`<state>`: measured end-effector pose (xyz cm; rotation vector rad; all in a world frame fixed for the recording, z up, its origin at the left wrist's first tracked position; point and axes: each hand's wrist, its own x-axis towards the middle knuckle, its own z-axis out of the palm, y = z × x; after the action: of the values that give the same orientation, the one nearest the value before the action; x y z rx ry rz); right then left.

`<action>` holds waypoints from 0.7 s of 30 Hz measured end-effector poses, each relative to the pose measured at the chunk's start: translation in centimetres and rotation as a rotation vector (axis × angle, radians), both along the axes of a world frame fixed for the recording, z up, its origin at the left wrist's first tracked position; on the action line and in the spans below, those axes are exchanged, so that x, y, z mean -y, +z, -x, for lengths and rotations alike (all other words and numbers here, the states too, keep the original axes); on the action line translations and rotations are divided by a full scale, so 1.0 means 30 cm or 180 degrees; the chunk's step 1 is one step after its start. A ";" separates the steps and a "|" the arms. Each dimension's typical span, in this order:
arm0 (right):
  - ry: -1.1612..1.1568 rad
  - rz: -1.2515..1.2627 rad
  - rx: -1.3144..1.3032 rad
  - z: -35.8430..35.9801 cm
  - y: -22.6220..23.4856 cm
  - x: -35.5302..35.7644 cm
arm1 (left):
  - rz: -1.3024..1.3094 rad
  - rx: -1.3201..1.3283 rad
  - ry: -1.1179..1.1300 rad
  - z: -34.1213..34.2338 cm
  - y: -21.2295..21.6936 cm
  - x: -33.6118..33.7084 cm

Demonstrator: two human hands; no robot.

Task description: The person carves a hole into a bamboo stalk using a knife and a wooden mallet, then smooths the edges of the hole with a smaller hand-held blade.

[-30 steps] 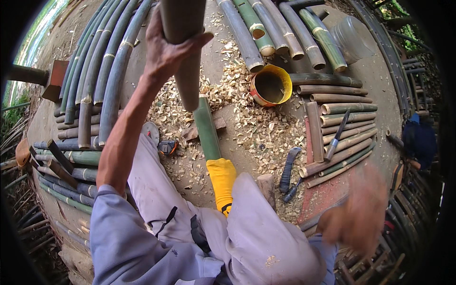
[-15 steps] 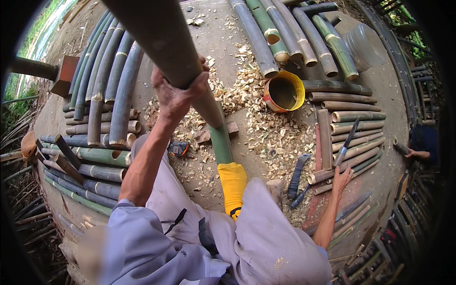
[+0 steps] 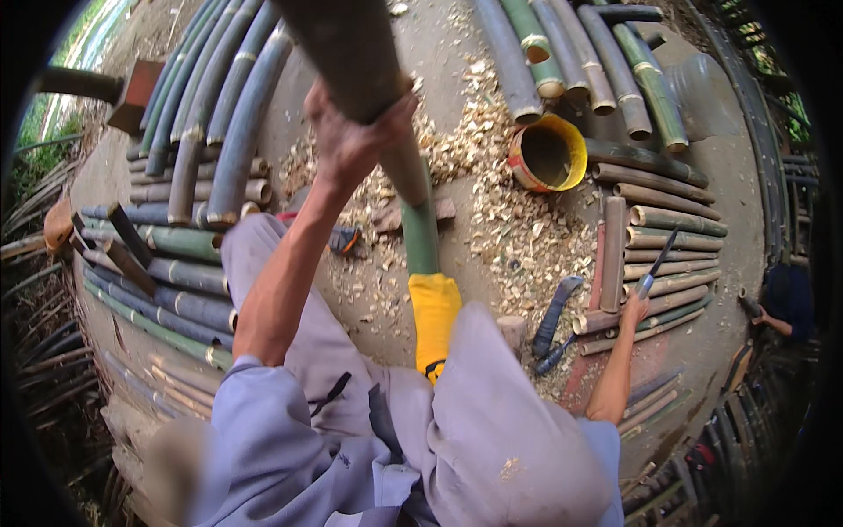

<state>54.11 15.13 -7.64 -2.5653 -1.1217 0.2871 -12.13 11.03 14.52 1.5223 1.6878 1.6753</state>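
My left hand (image 3: 358,145) is wrapped around a thick bamboo pole (image 3: 338,44), which slants down between my legs. The pole's lower part is green, and its bottom end goes into a yellow cloth sleeve (image 3: 435,312) between my knees. Out to the right, my right hand (image 3: 636,309) is closed on a knife (image 3: 660,262) with a narrow dark blade pointing up and away. That hand is just above a row of cut bamboo lengths (image 3: 672,256). A dark tool with a wrapped handle (image 3: 556,318) lies to its left.
Pale wood chips (image 3: 496,206) cover the ground ahead. A yellow-rimmed bucket (image 3: 580,158) stands among them. Bamboo poles (image 3: 250,114) are stacked at left and far right. A tape measure (image 3: 344,239) lies beside my left leg. Another person's hand (image 3: 774,323) shows at far right.
My right hand has lifted up and in from the bamboo row, and its fingers have closed around the knife. My left hand still grips the pole; the whole view has shifted slightly.
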 end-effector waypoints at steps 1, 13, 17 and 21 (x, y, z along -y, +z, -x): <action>-0.0382 0.0136 -0.0770 0.074 0.025 -0.002 | -0.0053 0.0225 0.0040 -0.013 0.010 0.002; 0.0358 -0.1747 -0.3037 0.640 0.476 0.214 | -0.0588 0.0789 0.0115 -0.004 0.039 0.010; 0.0646 -0.1724 -0.2883 0.761 0.565 0.319 | -0.0639 0.1006 0.0065 -0.017 0.024 0.025; 0.1044 -0.1336 -0.2558 0.842 0.611 0.431 | -0.0612 0.1043 0.0097 0.004 0.004 0.067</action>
<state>28.84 2.19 10.69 -1.6307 -1.1010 0.9419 -12.24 9.01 14.64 1.2173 1.4201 2.0235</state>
